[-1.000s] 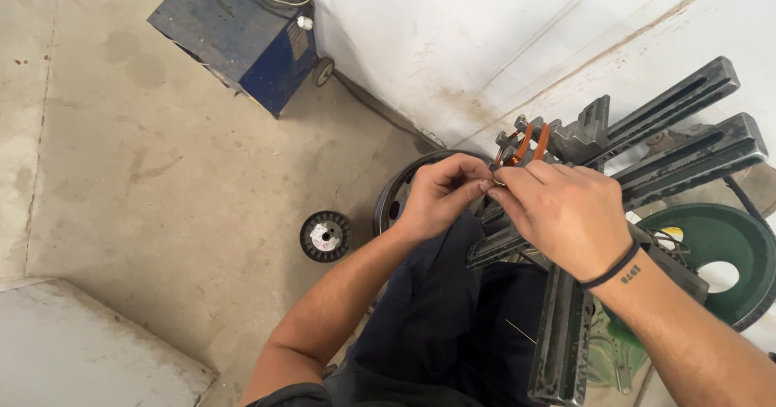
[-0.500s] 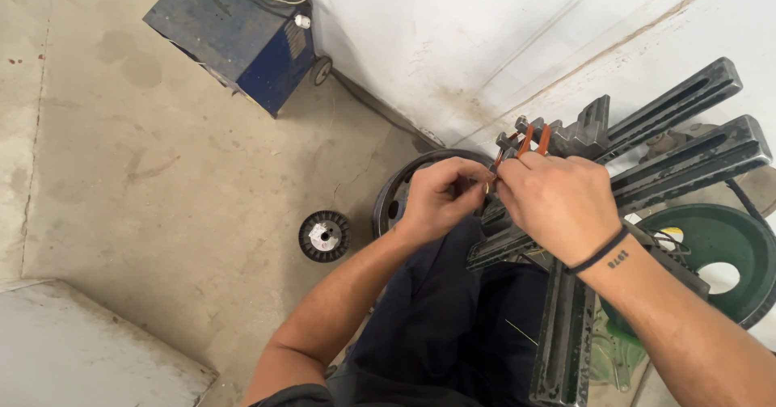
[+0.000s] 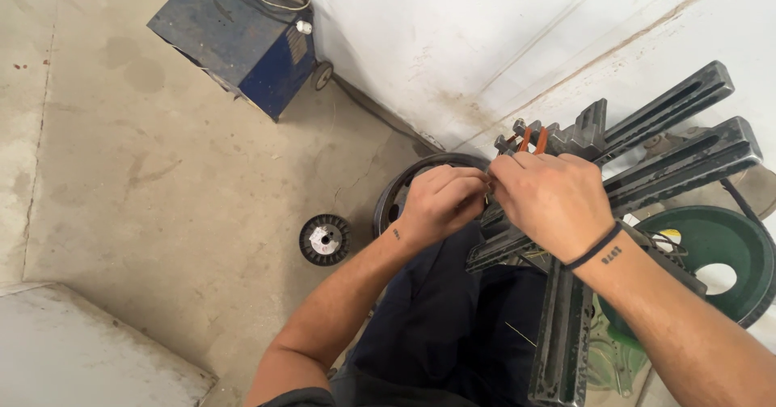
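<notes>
Dark grey steel makes up the slotted frame (image 3: 647, 144) that fills the right side of the view, its long bars fanning out toward the white wall (image 3: 485, 43) and one bar running down past the person's dark trousers (image 3: 453, 326). Both hands meet over the near end of that frame: the left hand (image 3: 440, 205) has its fingers curled tight and pinched together at the tips, and the right hand (image 3: 554, 201) is likewise closed, knuckles up, its fingertips pressed against those of the left. Whatever they pinch between them is too small and too hidden to make out, so what the grip holds cannot be told. Just above the right hand, a tool with orange handles (image 3: 533, 139) pokes up from the frame's end, close to the knuckles but apart from them. A black band (image 3: 594, 248) circles the right wrist. Behind the left hand a dark ring-shaped wheel (image 3: 396, 201) lies on the concrete floor (image 3: 162, 181), and a small black spool with a pale centre (image 3: 325, 240) sits on the floor near it, well clear of both hands. A green round disc with a hole (image 3: 715, 249) lies under the frame at the right, and a blue metal box on wheels (image 3: 234, 39) stands by the wall at the top
</notes>
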